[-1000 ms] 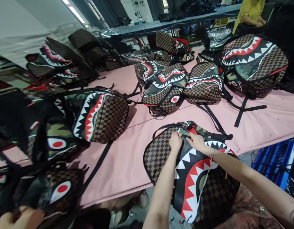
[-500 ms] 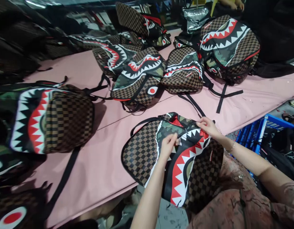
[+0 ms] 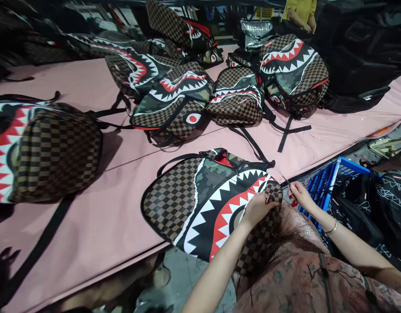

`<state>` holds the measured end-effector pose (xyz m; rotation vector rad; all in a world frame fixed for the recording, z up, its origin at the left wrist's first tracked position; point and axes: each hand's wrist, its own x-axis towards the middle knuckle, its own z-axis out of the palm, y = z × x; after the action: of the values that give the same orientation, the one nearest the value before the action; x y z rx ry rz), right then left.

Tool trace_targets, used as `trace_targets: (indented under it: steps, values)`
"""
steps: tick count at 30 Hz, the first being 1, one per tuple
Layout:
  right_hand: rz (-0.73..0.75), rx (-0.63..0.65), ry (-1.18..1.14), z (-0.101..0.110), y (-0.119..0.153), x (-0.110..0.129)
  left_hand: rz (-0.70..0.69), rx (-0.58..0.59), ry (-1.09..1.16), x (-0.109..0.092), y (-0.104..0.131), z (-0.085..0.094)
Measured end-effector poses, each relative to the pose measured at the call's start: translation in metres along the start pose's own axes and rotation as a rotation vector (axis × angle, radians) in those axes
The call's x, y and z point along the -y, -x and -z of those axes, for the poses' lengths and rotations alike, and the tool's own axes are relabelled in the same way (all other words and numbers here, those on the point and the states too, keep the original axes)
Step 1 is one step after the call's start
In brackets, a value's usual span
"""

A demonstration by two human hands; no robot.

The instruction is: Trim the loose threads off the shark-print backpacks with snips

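A checkered backpack (image 3: 170,204) with a printed shark mouth lies tilted over the table's near edge and against my lap. My left hand (image 3: 257,208) is closed on its checkered fabric at the right side, thumb and fingers pinching near a small red tag. Just right of the bag, my right hand (image 3: 301,196) is closed around a small pointed tool with red on it, which looks like thread snips (image 3: 293,201). Their thin tip points up and left, apart from the fabric. The bag's top opening shows a red lining.
More shark-print backpacks (image 3: 174,104) lie across the pink table (image 3: 128,226); one stands at the left (image 3: 57,152). Black bags (image 3: 359,56) are piled at the back right. A blue crate (image 3: 342,167) with black bags stands at my right. Across the table is a person in yellow (image 3: 299,15).
My left hand has gone from the bag's middle to its right side. My right hand has left the bag's top edge and moved right and nearer to me. The view has shifted right.
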<state>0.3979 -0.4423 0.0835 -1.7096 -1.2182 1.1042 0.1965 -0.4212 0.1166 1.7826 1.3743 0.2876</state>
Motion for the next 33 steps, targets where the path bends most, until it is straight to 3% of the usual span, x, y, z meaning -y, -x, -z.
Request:
trace_targets:
  steps: [2, 6, 11, 16, 20, 26, 30, 33]
  values:
    - [0.017, -0.028, 0.012, -0.01, -0.011, -0.004, 0.069, -0.044, -0.021, -0.005, 0.005, -0.007]
    - [0.037, -0.027, -0.009, -0.032, -0.027, -0.005, 0.22, 0.05, 0.046, -0.006, -0.001, -0.011]
    - [0.05, -0.032, -0.145, -0.044, -0.021, -0.007, 0.284, 0.099, 0.043, -0.004, -0.013, -0.014]
    - [0.032, -0.021, -0.307, -0.04, -0.003, -0.013, 0.309, 0.066, 0.0, -0.013, -0.008, -0.022]
    - [0.02, 0.034, -0.377, -0.035, 0.007, -0.012, 0.3, -0.048, -0.065, -0.027, 0.011, -0.022]
    - [0.165, 0.114, -0.187, -0.018, 0.018, 0.008, 0.214, -0.253, -0.146, -0.045, 0.038, -0.024]
    - [0.091, 0.081, -0.035, -0.005, 0.028, 0.011, 0.194, -0.227, -0.088, -0.039, 0.029, -0.025]
    - [0.003, 0.113, -0.053, 0.004, 0.035, 0.009, 0.065, -0.139, 0.018, -0.027, 0.012, -0.019]
